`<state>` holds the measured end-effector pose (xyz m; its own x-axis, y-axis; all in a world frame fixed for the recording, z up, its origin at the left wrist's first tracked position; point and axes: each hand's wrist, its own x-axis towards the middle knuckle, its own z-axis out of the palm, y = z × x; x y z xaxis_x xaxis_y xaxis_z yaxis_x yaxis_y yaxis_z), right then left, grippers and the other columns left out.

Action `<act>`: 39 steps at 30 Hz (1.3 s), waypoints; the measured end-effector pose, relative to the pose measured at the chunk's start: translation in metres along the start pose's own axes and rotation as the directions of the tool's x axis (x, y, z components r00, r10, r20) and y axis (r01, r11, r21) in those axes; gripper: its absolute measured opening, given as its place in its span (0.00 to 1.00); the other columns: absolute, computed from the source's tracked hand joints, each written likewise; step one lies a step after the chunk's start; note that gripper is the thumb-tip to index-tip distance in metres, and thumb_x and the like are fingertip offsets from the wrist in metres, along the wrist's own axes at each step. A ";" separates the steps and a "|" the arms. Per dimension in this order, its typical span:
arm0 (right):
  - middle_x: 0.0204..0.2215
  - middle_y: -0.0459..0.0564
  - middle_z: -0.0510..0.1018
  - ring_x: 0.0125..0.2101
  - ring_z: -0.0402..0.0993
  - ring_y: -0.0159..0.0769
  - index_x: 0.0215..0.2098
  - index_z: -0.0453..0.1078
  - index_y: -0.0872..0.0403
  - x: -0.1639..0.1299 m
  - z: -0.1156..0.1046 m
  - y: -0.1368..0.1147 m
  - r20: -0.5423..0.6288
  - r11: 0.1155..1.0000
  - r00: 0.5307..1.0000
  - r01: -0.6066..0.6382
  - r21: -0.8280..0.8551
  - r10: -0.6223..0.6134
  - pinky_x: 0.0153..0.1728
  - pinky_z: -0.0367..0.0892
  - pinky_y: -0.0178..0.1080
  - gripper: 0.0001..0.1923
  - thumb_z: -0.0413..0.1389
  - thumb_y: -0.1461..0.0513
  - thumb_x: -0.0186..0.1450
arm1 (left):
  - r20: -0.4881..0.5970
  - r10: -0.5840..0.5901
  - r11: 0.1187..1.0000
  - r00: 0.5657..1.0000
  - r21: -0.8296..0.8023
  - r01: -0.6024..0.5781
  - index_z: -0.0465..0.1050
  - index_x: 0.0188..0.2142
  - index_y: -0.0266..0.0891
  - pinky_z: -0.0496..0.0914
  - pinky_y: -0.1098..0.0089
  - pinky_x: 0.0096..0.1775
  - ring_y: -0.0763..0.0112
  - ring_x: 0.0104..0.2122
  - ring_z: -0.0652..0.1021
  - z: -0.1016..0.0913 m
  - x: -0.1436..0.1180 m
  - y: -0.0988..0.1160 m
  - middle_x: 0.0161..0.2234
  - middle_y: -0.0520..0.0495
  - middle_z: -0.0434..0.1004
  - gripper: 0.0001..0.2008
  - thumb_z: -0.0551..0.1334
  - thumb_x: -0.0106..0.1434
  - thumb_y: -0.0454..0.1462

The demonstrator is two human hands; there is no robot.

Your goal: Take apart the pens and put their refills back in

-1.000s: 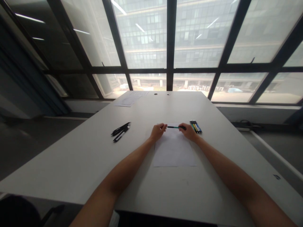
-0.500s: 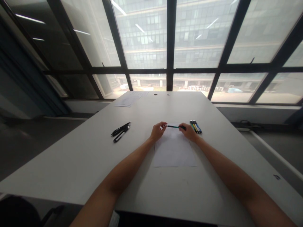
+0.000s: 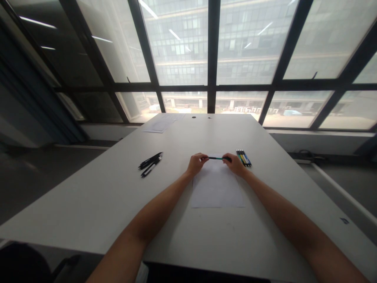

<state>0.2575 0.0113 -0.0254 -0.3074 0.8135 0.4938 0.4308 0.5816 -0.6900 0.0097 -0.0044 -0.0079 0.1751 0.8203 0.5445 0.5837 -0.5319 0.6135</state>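
Indoors, our left hand [image 3: 195,164] and right hand [image 3: 235,163] pinch a pen [image 3: 216,158] by both ends, over the paper [image 3: 217,190] toward twelve o'clock; likely light and stiff, it suits this end-to-end hold.

- left hand [image 3: 196,164] x1 + right hand [image 3: 234,163] x1, so 2 ttl
- held pen [image 3: 215,158]: just 1
- coloured pens [image 3: 244,158] in the row, R side: 4
- black pens [image 3: 149,160] piled on the L: min. 3 imo, they overlap so can't get an exact no.
- sheet [image 3: 218,190] below the hands: at least 1
- far papers [image 3: 157,125]: 2+, too blurry for exact qty tbh
- worktop [image 3: 118,212]: 1
- dark disc [image 3: 193,117] nr far edge: 1
- tiny dark bit [image 3: 209,117] nearby: 1
- dark mark [image 3: 344,221], R edge: 1
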 end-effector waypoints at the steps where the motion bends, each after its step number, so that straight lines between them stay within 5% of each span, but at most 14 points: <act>1: 0.26 0.47 0.77 0.27 0.71 0.34 0.36 0.73 0.54 0.000 0.000 0.000 0.000 1.000 1.000 0.001 -0.001 -0.001 0.31 0.66 0.36 0.08 0.54 0.59 0.62 | -0.001 -0.005 1.000 1.000 0.000 0.005 0.80 0.35 0.40 0.70 0.68 0.40 0.70 0.31 0.76 0.000 0.000 0.000 0.31 0.47 0.80 0.07 0.65 0.62 0.39; 21: 0.39 0.54 0.73 0.42 0.68 0.43 0.37 0.70 0.53 0.003 -0.007 -0.002 -0.303 0.990 0.946 0.082 -0.113 -0.113 0.36 0.66 0.41 0.06 0.53 0.65 0.62 | -0.196 -0.121 0.989 0.973 -0.112 0.100 0.81 0.35 0.40 0.70 0.70 0.38 0.69 0.32 0.77 -0.003 0.001 -0.006 0.33 0.47 0.81 0.10 0.63 0.62 0.42; 31: 0.38 0.52 0.72 0.42 0.67 0.42 0.38 0.68 0.52 0.004 -0.010 -0.005 -0.507 0.980 0.848 0.066 -0.190 -0.155 0.36 0.67 0.41 0.06 0.52 0.65 0.63 | -0.305 -0.266 0.940 0.914 -0.291 0.177 0.81 0.34 0.36 0.71 0.69 0.38 0.68 0.31 0.78 0.001 0.005 -0.020 0.31 0.46 0.82 0.11 0.65 0.59 0.42; 39: 0.38 0.53 0.72 0.41 0.68 0.42 0.38 0.68 0.52 0.004 -0.011 -0.006 -0.495 0.983 0.857 0.067 -0.169 -0.143 0.35 0.67 0.41 0.06 0.51 0.65 0.63 | -0.313 -0.398 0.860 0.862 -0.454 0.232 0.81 0.36 0.34 0.70 0.70 0.34 0.69 0.29 0.77 0.002 0.007 -0.022 0.29 0.45 0.81 0.15 0.66 0.56 0.44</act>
<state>0.2626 0.0107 -0.0133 0.0946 0.6136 0.7840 0.5462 0.6264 -0.5561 -0.0004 0.0132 -0.0186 -0.3299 0.8529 0.4046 0.1824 -0.3630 0.9138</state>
